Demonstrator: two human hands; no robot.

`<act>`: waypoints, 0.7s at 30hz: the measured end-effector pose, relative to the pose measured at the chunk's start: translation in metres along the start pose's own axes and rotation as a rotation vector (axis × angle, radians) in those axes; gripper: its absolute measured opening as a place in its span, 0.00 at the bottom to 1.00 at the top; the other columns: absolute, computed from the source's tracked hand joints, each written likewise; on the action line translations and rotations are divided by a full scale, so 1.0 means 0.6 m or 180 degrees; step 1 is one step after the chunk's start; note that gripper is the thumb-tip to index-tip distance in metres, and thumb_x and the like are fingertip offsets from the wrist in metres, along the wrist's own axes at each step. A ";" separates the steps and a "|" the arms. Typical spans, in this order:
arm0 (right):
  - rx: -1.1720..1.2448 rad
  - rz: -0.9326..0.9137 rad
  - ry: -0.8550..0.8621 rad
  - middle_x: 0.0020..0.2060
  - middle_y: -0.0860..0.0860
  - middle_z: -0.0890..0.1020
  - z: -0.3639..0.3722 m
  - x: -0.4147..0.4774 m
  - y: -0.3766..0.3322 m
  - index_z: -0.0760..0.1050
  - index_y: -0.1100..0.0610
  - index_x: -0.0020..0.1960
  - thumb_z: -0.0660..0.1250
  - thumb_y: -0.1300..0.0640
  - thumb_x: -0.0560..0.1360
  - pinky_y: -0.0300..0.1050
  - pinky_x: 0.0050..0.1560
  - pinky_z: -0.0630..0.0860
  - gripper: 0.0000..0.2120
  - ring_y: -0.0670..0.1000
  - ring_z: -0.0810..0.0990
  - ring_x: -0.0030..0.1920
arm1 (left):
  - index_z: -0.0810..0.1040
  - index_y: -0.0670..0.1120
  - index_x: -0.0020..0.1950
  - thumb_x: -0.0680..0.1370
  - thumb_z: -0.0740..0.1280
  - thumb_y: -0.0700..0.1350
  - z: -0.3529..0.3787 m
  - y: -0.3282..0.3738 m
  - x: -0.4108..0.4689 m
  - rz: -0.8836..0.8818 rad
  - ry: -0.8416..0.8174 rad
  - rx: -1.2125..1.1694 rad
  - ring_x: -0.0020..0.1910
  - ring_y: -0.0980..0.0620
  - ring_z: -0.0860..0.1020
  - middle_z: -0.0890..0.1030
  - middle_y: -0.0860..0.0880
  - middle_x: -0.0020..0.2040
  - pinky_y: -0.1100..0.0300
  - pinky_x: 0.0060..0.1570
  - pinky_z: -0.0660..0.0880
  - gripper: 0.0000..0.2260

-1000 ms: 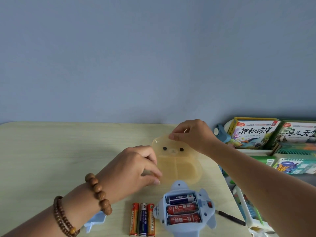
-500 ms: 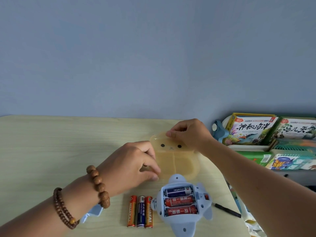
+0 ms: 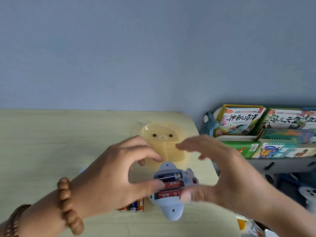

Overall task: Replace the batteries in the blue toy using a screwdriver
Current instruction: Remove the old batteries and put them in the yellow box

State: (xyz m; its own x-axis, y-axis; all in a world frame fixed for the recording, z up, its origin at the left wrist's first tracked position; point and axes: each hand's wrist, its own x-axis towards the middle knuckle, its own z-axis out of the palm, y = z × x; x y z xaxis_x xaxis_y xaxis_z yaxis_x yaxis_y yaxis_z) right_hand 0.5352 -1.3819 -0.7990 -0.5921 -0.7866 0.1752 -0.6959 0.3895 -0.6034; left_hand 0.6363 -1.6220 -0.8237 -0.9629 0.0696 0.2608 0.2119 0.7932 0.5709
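Note:
The blue toy [image 3: 171, 211] lies on its back near the table's front edge, its battery bay open with three batteries [image 3: 168, 177] seated inside. My left hand [image 3: 111, 177] hovers at the toy's left, fingers loosely curved, its thumb reaching over the middle battery. My right hand [image 3: 230, 177] is spread at the toy's right, its thumb by the lowest battery. Both hands are motion-blurred and hold nothing. Three loose batteries [image 3: 133, 206] lie side by side under my left hand. No screwdriver shows.
A translucent yellow bear-faced box [image 3: 164, 134], lid on, sits just behind the toy on the pale wooden table [image 3: 51, 142]. Right of the table's edge stands a rack of children's books [image 3: 239, 120]. A blue-grey wall rises behind.
Both hands have left the yellow box and come forward to either side of the blue toy. The box now stands alone with its lid on.

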 end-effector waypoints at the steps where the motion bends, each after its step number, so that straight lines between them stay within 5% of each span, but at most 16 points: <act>1: -0.0069 0.0030 -0.0149 0.62 0.31 0.74 0.012 -0.010 0.005 0.71 0.37 0.68 0.78 0.31 0.58 0.25 0.56 0.68 0.41 0.33 0.72 0.63 | 0.79 0.61 0.60 0.68 0.72 0.66 0.008 0.008 -0.006 0.0024 -0.0093 -0.0025 0.58 0.61 0.76 0.76 0.64 0.59 0.75 0.50 0.69 0.22; 5: -0.0183 0.0179 -0.0263 0.58 0.29 0.74 0.034 -0.019 0.013 0.69 0.35 0.69 0.79 0.31 0.55 0.21 0.52 0.65 0.44 0.28 0.70 0.58 | 0.74 0.61 0.67 0.67 0.71 0.71 0.033 0.022 -0.012 0.0133 -0.0256 0.0126 0.64 0.68 0.71 0.70 0.69 0.62 0.72 0.60 0.70 0.31; 9: -0.0083 0.0167 -0.0200 0.54 0.35 0.79 0.035 -0.022 0.009 0.74 0.40 0.68 0.81 0.35 0.57 0.25 0.50 0.68 0.41 0.33 0.75 0.53 | 0.74 0.61 0.66 0.66 0.69 0.71 0.035 0.031 -0.010 0.0124 -0.0232 0.0188 0.61 0.69 0.71 0.69 0.69 0.61 0.70 0.57 0.73 0.31; 16: 0.0006 0.0179 0.0072 0.51 0.37 0.82 0.047 -0.040 0.006 0.78 0.43 0.64 0.84 0.38 0.54 0.26 0.46 0.70 0.40 0.37 0.79 0.50 | 0.76 0.60 0.49 0.70 0.64 0.66 0.045 0.077 0.010 -0.0353 0.0092 0.0238 0.50 0.63 0.75 0.74 0.62 0.50 0.70 0.44 0.70 0.14; 21: 0.0083 0.0224 0.0227 0.46 0.36 0.82 0.051 -0.051 0.000 0.78 0.41 0.59 0.84 0.39 0.52 0.26 0.44 0.70 0.37 0.35 0.78 0.47 | 0.69 0.56 0.44 0.73 0.69 0.53 0.073 0.110 0.039 -0.0682 0.0185 0.0297 0.43 0.59 0.67 0.68 0.60 0.47 0.70 0.36 0.64 0.09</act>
State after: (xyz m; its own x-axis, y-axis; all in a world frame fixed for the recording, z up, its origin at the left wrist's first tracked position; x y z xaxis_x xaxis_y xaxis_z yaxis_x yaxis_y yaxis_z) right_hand 0.5657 -1.3727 -0.8282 -0.6673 -0.7211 0.1861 -0.6413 0.4293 -0.6359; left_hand 0.6205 -1.5417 -0.8139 -0.9724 -0.1390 0.1874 -0.0150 0.8387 0.5443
